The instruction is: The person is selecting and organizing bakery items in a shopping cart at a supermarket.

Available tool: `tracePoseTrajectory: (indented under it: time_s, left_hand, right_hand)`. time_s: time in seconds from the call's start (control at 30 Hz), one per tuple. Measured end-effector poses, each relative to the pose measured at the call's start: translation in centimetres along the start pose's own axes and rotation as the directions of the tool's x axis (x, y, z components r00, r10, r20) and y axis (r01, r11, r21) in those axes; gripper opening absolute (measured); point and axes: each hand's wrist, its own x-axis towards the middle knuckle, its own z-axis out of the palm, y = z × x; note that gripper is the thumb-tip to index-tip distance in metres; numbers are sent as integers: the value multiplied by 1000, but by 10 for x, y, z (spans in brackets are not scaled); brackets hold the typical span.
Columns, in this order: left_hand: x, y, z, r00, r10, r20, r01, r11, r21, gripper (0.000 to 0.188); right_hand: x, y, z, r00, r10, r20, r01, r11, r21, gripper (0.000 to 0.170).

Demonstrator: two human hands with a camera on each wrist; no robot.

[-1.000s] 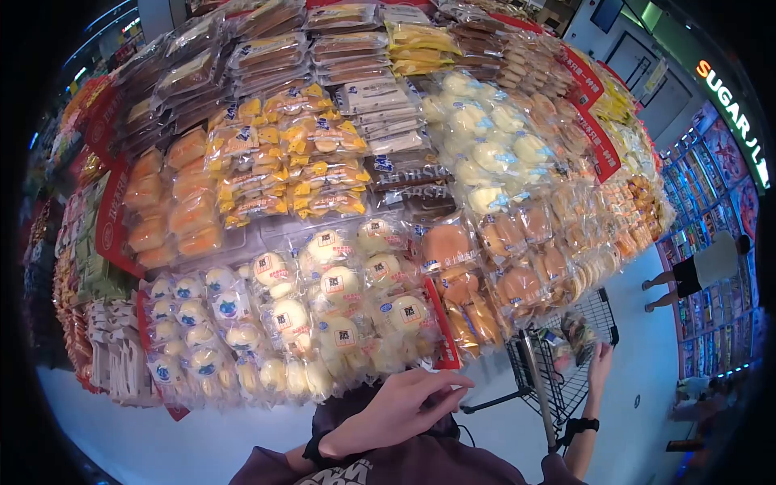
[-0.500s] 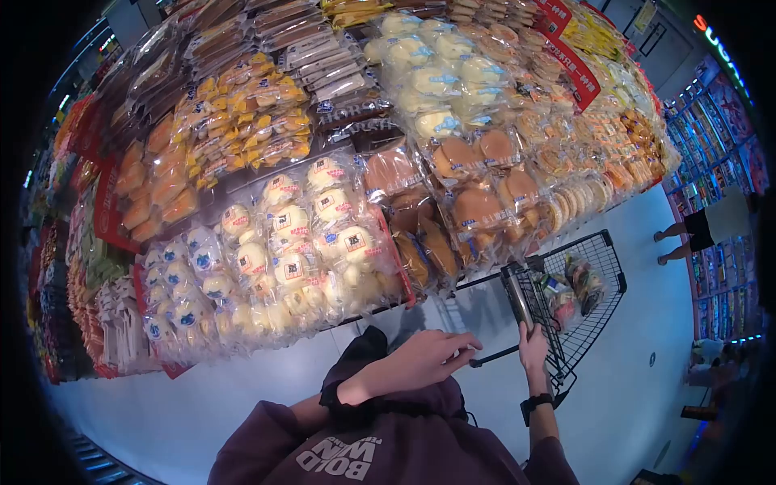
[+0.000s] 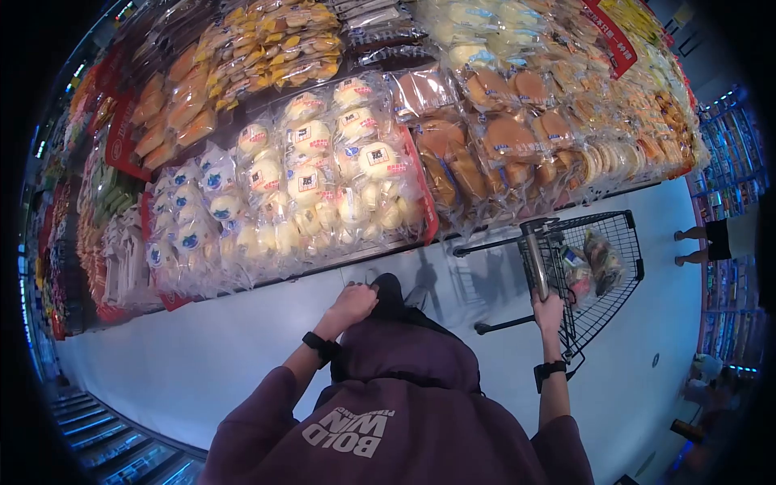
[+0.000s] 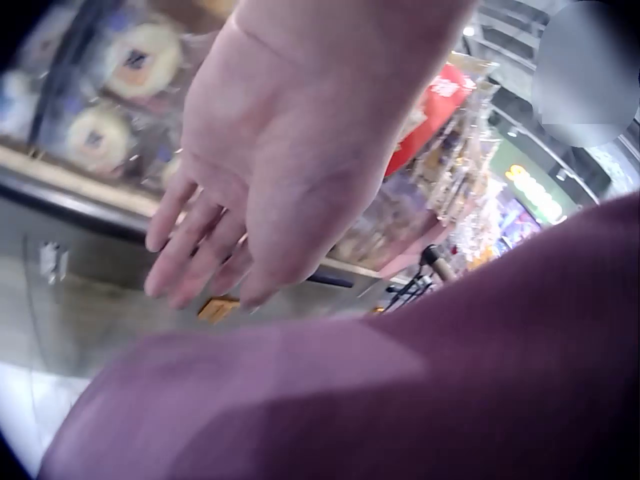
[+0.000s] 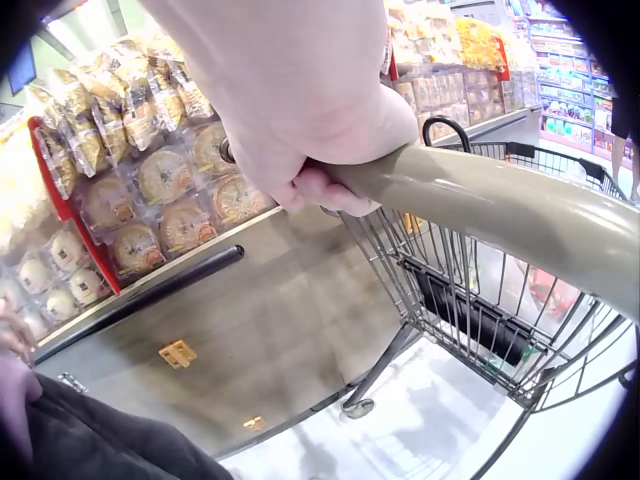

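Observation:
In the head view my right hand [image 3: 548,311] grips the near end of the shopping cart's handle [image 3: 535,257]. The right wrist view shows its fingers curled around the thick greyish handle bar [image 5: 500,200]. The black wire cart [image 3: 639,268] stands to my right, with bagged goods [image 3: 596,271] lying inside. My left hand [image 3: 354,303] hangs in front of my body, short of the display's edge. Seen from the left wrist, that hand [image 4: 290,150] has loosely extended fingers and holds nothing.
A large display of wrapped breads [image 3: 311,178] spreads ahead, with red divider strips [image 3: 428,214] between sections. Round brown cakes [image 3: 517,133] lie above the cart. Another person [image 3: 723,242] stands at the right by lit shelves [image 3: 731,170]. A slatted metal surface [image 3: 113,436] is at lower left.
My right hand has moved from beside the goods in the cart to the handle and grips it. The left hand has dropped leftward, away from mid-body. The head view has shifted over the display.

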Motion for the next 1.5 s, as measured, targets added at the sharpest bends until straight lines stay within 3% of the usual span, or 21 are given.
tracePoseTrajectory:
  time_s: [0.03, 0.13, 0.2, 0.27, 0.3, 0.33, 0.43, 0.47, 0.53, 0.6, 0.77, 0.9, 1.1, 1.23, 1.5]
  left_hand:
    - [2, -12, 11, 999, 0, -34, -1, 1000, -26, 22]
    - [2, -66, 63, 989, -37, -141, -20, 923, -384, 23]
    - [-9, -119, 101, 955, -277, -102, 215, 889, -403, 20]
    - [-35, -188, 156, 978, -188, -95, 178, 978, -111, 18]
    - [-53, -199, 154, 932, -355, 76, 358, 862, -360, 16]
    - [-68, -205, 149, 843, -458, 282, 534, 651, -539, 15]
    - [-102, -227, 154, 814, -504, 289, 576, 630, -521, 14]
    - [-111, -234, 154, 841, -461, 283, 538, 659, -527, 15]
    - [-124, -242, 159, 953, -299, 52, 298, 891, -342, 18]
    - [-132, -247, 159, 975, -224, 9, 214, 917, -337, 18]
    - [-147, -288, 144, 960, -261, 102, 277, 826, -492, 18]
    - [-168, -338, 130, 945, -287, 157, 326, 798, -506, 18]
    - [-207, -398, 117, 914, -319, 252, 405, 770, -493, 18]
    - [-221, -423, 110, 896, -335, 290, 440, 756, -485, 18]
    - [-225, -443, 102, 890, -327, 318, 448, 754, -480, 19]
  right_hand:
    - [-3, -2, 2, 1000, 10, 1, -10, 1000, 2, 35]
    - [-16, -12, 5, 999, 29, -18, -29, 999, -13, 37]
    - [-27, -16, 13, 999, 32, -38, -32, 999, -4, 37]
    - [-41, -24, 15, 997, 71, -31, -71, 997, -8, 36]
    - [-45, -25, 22, 997, 70, -43, -71, 997, -23, 35]
    - [-48, -28, 28, 996, 69, -54, -71, 997, -36, 35]
    - [-65, -45, 38, 991, 97, -87, -103, 993, -56, 35]
    - [-71, -51, 43, 990, 107, -88, -112, 992, -60, 35]
    - [-81, -63, 53, 987, 152, -62, -155, 987, -50, 35]
    - [-83, -77, 58, 987, 157, -30, -159, 986, -50, 35]
    - [-91, -128, 83, 982, 156, -108, -168, 980, -111, 31]
    - [-110, -162, 96, 975, 138, -173, -170, 967, -190, 28]
    - [-135, -195, 120, 972, 147, -186, -174, 975, -141, 28]
    - [-152, -225, 126, 981, 142, -133, -153, 985, -78, 27]
    - [-193, -262, 147, 999, -2, -49, 0, 999, -42, 30]
